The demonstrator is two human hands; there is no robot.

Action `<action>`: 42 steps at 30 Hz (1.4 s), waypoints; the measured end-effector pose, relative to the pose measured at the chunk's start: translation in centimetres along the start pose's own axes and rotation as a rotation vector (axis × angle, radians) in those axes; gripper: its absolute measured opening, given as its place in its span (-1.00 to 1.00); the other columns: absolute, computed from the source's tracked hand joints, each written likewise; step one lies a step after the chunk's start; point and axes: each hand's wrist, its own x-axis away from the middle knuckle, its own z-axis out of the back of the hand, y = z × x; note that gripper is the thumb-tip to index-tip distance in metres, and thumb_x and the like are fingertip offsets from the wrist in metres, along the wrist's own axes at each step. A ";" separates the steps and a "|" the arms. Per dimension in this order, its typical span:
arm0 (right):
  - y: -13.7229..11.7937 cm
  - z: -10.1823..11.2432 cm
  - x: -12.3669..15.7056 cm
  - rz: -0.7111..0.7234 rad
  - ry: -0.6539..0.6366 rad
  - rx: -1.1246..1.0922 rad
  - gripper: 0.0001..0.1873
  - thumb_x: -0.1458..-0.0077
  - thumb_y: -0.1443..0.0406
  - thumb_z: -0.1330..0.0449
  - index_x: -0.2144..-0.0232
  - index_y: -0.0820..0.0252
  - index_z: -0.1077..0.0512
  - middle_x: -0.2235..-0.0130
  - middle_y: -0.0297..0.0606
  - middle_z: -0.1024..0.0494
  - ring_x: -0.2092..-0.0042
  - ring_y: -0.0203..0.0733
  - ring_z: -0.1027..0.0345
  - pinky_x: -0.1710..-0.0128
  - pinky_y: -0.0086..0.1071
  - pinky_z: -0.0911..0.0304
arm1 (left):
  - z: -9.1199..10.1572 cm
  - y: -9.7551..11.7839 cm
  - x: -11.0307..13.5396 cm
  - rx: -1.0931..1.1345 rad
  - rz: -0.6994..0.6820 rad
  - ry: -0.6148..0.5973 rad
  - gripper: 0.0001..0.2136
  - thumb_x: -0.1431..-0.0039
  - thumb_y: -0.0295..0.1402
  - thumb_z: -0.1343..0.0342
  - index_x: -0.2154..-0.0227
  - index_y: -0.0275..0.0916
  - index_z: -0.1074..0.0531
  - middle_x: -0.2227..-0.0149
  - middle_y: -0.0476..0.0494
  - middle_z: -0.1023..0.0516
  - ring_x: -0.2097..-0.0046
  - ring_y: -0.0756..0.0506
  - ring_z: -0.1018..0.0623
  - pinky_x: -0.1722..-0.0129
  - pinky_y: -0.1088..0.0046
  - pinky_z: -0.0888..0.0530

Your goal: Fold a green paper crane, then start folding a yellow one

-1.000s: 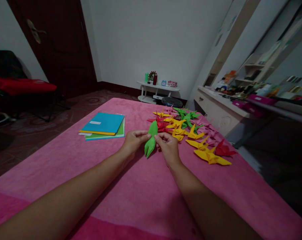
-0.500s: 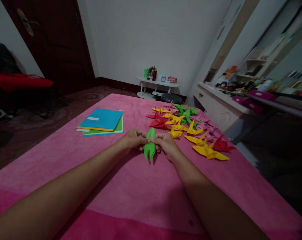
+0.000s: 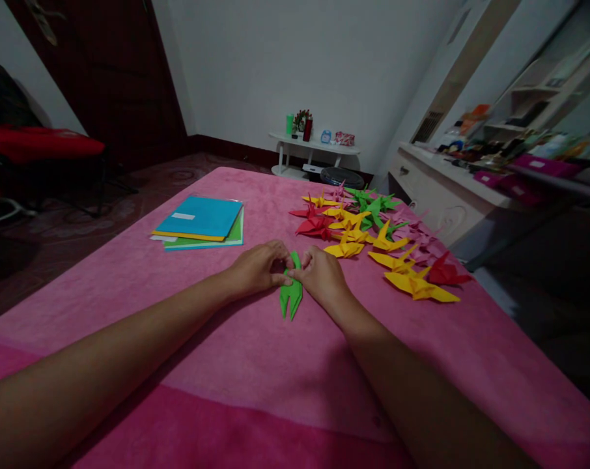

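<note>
A green folded paper (image 3: 292,301), narrow with two points facing me, is on the pink cloth between my hands. My left hand (image 3: 258,268) grips its left edge, thumb on top and fingers curled. From the other side my right hand (image 3: 320,275) pinches the paper, its thumb pressed near the middle. The fingers partly cover the upper half of the fold. Just beyond my right hand lie several folded paper cranes: yellow ones (image 3: 421,286), red ones (image 3: 314,227), green ones (image 3: 373,210) and pink ones (image 3: 417,229).
A stack of coloured paper sheets (image 3: 202,217), blue on top, lies at the left on the pink-covered table (image 3: 217,378). Past the far edge stand a small white shelf (image 3: 319,143) and a dark round stool (image 3: 342,177). A cluttered dresser (image 3: 436,182) is at the right, a red chair (image 3: 36,144) at the left.
My fingers have shifted from under the green paper to its upper sides, thumbs still on it. The paper now lies lower and flatter. The whole view has tilted slightly downward.
</note>
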 end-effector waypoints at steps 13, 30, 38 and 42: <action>1.0 2.1 3.0 0.030 -0.269 -0.555 -0.87 0.13 0.47 -0.16 0.44 0.26 -0.44 0.50 -0.40 -0.36 0.52 -0.40 -0.16 0.55 -0.52 -0.09 | 0.4 -0.8 1.0 0.066 -0.450 -0.070 -0.82 -0.18 -0.51 -0.05 0.29 -0.19 -0.54 0.25 -0.17 -0.54 0.14 -0.07 -0.45 0.10 0.37 -0.37; 1.0 1.8 3.6 0.246 -0.208 -0.448 -0.78 0.10 0.53 -0.13 0.50 0.20 -0.52 0.41 -0.33 -0.32 0.45 -0.38 -0.22 0.53 -0.51 -0.14 | 2.4 1.6 2.3 -0.332 -0.541 -0.208 -0.78 -0.25 -0.42 0.01 0.15 -0.12 -0.50 0.20 -0.15 -0.54 0.19 -0.05 -0.52 0.28 0.50 -0.38; 0.2 2.4 4.6 0.428 -0.177 -0.244 -0.78 0.11 0.51 -0.13 0.44 0.17 -0.48 0.33 -0.29 -0.39 0.32 -0.27 -0.30 0.37 -0.42 -0.20 | 2.6 1.9 2.2 -0.290 -0.515 -0.218 -0.78 -0.19 -0.46 -0.03 0.17 -0.11 -0.50 0.21 -0.12 -0.54 0.21 -0.04 -0.51 0.31 0.52 -0.35; 0.1 2.4 4.7 0.406 -0.207 -0.207 -0.89 0.06 0.45 -0.17 0.46 0.17 -0.45 0.35 -0.30 -0.41 0.33 -0.27 -0.31 0.34 -0.40 -0.21 | 2.5 2.0 2.3 -0.325 -0.508 -0.239 -0.79 -0.21 -0.40 -0.01 0.15 -0.12 -0.49 0.21 -0.15 -0.53 0.21 -0.07 -0.51 0.28 0.48 -0.36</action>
